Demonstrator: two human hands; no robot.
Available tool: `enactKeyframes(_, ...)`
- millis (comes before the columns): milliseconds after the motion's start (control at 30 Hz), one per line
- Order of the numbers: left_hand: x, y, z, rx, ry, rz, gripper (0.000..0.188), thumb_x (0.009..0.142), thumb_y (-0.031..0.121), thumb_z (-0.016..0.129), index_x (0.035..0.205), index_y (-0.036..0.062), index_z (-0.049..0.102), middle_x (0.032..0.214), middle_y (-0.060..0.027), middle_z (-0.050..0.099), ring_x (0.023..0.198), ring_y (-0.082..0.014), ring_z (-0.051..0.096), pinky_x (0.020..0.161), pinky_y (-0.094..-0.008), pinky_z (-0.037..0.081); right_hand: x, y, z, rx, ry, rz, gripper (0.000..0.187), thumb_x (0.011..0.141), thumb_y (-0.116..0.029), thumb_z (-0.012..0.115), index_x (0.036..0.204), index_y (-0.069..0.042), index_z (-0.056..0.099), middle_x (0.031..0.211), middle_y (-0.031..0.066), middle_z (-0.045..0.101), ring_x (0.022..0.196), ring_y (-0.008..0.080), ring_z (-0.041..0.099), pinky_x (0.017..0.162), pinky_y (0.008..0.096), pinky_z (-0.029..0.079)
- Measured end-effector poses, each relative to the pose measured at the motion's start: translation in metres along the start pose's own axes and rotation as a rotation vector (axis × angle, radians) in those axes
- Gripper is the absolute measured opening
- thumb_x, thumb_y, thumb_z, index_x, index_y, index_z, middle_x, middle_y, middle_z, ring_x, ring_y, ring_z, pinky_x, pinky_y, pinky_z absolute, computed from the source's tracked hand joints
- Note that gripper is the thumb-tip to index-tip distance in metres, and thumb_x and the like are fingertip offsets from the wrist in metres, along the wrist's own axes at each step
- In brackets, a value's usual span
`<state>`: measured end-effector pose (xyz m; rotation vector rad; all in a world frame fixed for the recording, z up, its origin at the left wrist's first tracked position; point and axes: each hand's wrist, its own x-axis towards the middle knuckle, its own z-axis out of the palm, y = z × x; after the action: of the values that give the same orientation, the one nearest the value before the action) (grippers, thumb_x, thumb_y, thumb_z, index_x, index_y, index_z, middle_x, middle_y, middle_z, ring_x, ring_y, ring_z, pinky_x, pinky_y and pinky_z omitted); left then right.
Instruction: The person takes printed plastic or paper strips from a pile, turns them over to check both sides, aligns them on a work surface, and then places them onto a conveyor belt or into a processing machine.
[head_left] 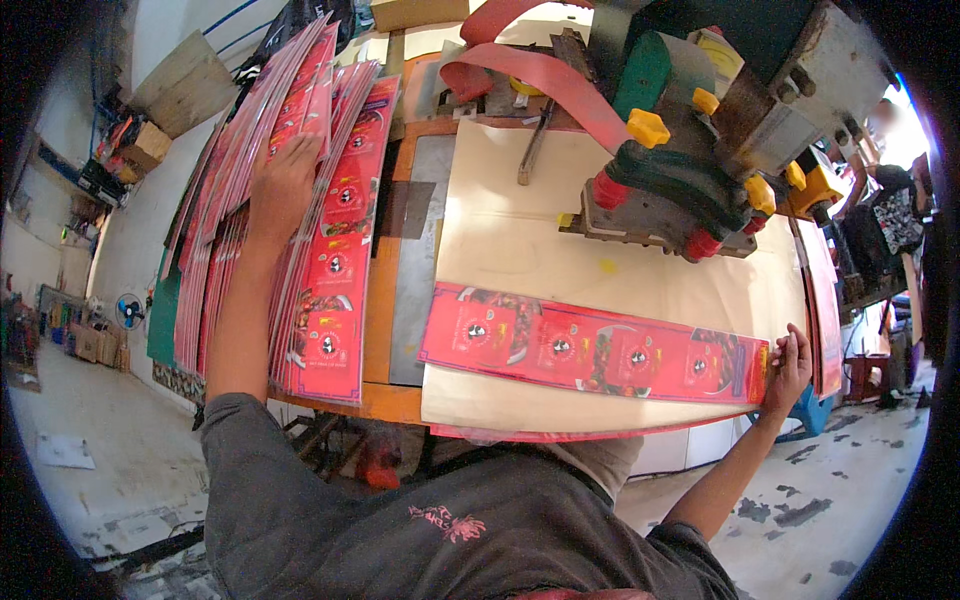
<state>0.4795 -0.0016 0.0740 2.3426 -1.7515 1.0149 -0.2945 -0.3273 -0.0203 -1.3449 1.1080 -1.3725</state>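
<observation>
On the left, my left hand (282,185) lies over a tall, leaning stack of red printed card strips (335,270), with its fingers closed at the edge of an upper strip. A single red printed strip (590,345), showing round emblems and food pictures, lies across a cream sheet (500,220) in front of me. At that strip's right end is my right hand (788,372), its fingers curled and pinching the end; the exact contact is partly hidden.
A press-like machine (670,200) with yellow knobs and red-tipped clamps stands beyond the strip. A red band (545,85) loops over the table's back. More red strips (822,310) lie at the right edge. A wooden-handled tool (535,145) rests on the sheet.
</observation>
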Motion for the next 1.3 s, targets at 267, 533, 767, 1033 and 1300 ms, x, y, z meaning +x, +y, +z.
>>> enactKeyframes(267, 0.004, 0.042, -0.047, -0.077, 0.066, 0.150, 0.041, 0.097, 0.010, 0.064, 0.137, 0.0034, 0.068, 0.131, -0.0151, 0.075, 0.124, -0.0288, 0.071, 0.117, -0.0499, 0.047, 0.004, 0.004, -0.004, -0.045, 0.014, -0.009, 0.025, 0.111, -0.013, 0.062, 0.130, 0.000, 0.069, 0.091, 0.0002, 0.066, 0.069, 0.0022, 0.053, 0.057, 0.0174, 0.043)
enactKeyframes(533, -0.019, 0.108, -0.109, -0.253, 0.204, 0.165, 0.039, 0.089, 0.002, 0.075, 0.127, 0.0013, 0.075, 0.125, -0.0152, 0.077, 0.116, -0.0304, 0.076, 0.094, -0.0406, 0.062, 0.001, 0.004, -0.006, 0.003, 0.016, -0.013, 0.027, 0.111, -0.014, 0.061, 0.132, 0.001, 0.068, 0.093, 0.0013, 0.066, 0.070, 0.0027, 0.054, 0.058, 0.0176, 0.043)
enactKeyframes(767, -0.050, 0.153, -0.137, -0.385, 0.133, 0.045, 0.045, 0.082, -0.002, 0.081, 0.127, 0.0013, 0.075, 0.125, -0.0170, 0.077, 0.117, -0.0323, 0.075, 0.095, -0.0408, 0.062, -0.003, -0.003, -0.002, 0.009, 0.002, -0.013, 0.027, 0.112, -0.015, 0.060, 0.133, 0.001, 0.067, 0.092, 0.0013, 0.066, 0.070, 0.0027, 0.055, 0.058, 0.0166, 0.044)
enactKeyframes(1033, -0.069, 0.184, -0.151, -0.504, 0.173, -0.067, 0.044, 0.079, -0.004, 0.082, 0.122, 0.0013, 0.076, 0.123, -0.0178, 0.077, 0.117, -0.0335, 0.076, 0.094, -0.0409, 0.062, -0.001, -0.027, 0.002, 0.140, -0.044, 0.118, 0.031, 0.112, -0.022, 0.060, 0.134, -0.001, 0.067, 0.095, 0.0015, 0.068, 0.072, 0.0041, 0.059, 0.060, 0.0178, 0.045)
enactKeyframes(1300, -0.070, 0.214, -0.150, -0.592, 0.228, -0.148, 0.042, 0.078, -0.002, 0.084, 0.119, 0.0008, 0.077, 0.121, -0.0175, 0.078, 0.114, -0.0332, 0.076, 0.095, -0.0414, 0.063, -0.040, -0.111, 0.036, -0.279, 0.042, -0.088, 0.034, 0.110, -0.035, 0.062, 0.124, -0.005, 0.071, 0.090, -0.0021, 0.063, 0.072, 0.0032, 0.049, 0.061, 0.0198, 0.037)
